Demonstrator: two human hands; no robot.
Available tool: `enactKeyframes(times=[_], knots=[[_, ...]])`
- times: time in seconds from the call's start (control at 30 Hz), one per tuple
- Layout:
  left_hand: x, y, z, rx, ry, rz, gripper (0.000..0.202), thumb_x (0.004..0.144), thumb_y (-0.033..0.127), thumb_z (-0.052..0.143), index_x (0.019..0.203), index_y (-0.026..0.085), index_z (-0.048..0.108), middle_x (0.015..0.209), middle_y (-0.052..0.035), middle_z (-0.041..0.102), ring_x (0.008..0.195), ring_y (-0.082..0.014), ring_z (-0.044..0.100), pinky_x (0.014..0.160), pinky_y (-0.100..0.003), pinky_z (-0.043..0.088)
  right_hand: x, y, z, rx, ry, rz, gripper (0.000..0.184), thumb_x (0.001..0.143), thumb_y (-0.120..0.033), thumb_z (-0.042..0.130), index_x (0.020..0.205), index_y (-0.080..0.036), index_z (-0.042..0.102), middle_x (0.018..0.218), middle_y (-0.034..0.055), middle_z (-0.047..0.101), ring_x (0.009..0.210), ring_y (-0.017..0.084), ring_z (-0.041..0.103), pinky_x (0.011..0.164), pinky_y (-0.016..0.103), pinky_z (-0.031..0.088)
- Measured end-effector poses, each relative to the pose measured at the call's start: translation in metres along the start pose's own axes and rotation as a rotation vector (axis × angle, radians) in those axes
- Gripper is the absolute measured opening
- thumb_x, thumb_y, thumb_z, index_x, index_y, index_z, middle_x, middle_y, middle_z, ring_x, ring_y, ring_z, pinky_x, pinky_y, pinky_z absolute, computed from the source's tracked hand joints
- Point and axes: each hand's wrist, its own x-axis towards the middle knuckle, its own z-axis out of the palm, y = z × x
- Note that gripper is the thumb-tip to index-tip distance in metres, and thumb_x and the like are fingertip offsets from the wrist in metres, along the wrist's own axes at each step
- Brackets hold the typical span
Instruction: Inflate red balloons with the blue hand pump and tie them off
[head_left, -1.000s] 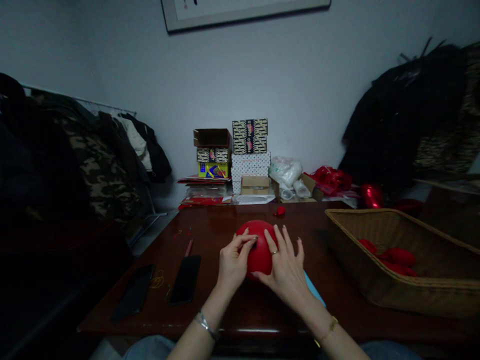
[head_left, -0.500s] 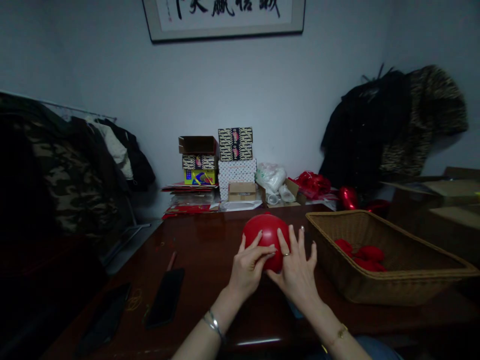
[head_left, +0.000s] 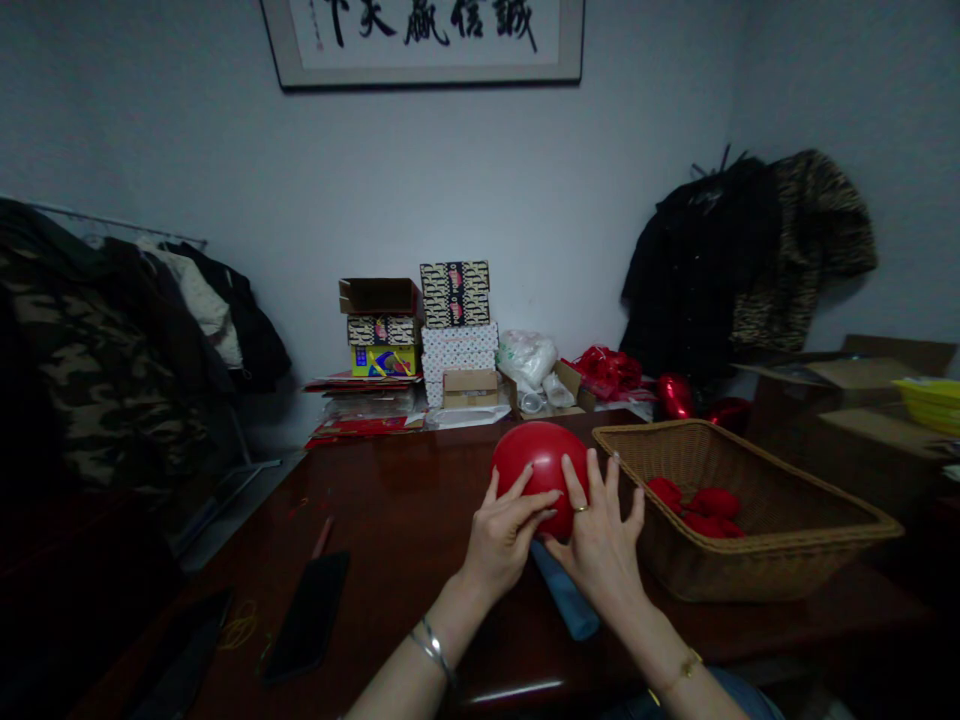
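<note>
A round red balloon is held above the dark wooden table between both hands. My left hand pinches its lower near side with thumb and fingertips. My right hand lies against the balloon's right side, fingers spread upward, a ring on one finger. Under the hands a blue tube lies on the table. Just right of the hands stands a wicker basket holding several red balloons.
A dark phone and a thin red stick lie on the table at left, another dark flat thing further left. Stacked patterned boxes, plastic bags and red packaging line the far edge. Coats hang at both sides.
Both hands have carried the balloon right and upward, closer to the basket. The view has swung right and up, and the blue tube now shows below the hands.
</note>
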Motion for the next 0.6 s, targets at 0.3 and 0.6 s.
enactKeyframes(times=[0.3, 0.6], knots=[[0.017, 0.008, 0.017, -0.047, -0.041, 0.035, 0.025, 0.088, 0.017, 0.049, 0.105, 0.026, 0.064, 0.114, -0.0049, 0.065, 0.123, -0.0225, 0.045, 0.109, -0.055, 0.019, 0.004, 0.02, -0.007, -0.034, 0.025, 0.05, 0.083, 0.076, -0.045, 0.056, 0.144, -0.019, 0.016, 0.151, 0.0162, 0.008, 0.137, 0.037, 0.002, 0.101, 0.063, 0.01], [0.037, 0.017, 0.032, -0.049, -0.115, 0.031, 0.022, 0.087, 0.019, 0.052, 0.102, 0.026, 0.066, 0.124, -0.0062, 0.059, 0.129, -0.0219, 0.038, 0.108, -0.054, 0.019, 0.01, 0.045, -0.015, -0.101, 0.051, 0.107, 0.087, 0.073, -0.048, 0.059, 0.144, -0.018, 0.017, 0.151, 0.0163, 0.006, 0.136, 0.038, 0.001, 0.101, 0.064, 0.007]])
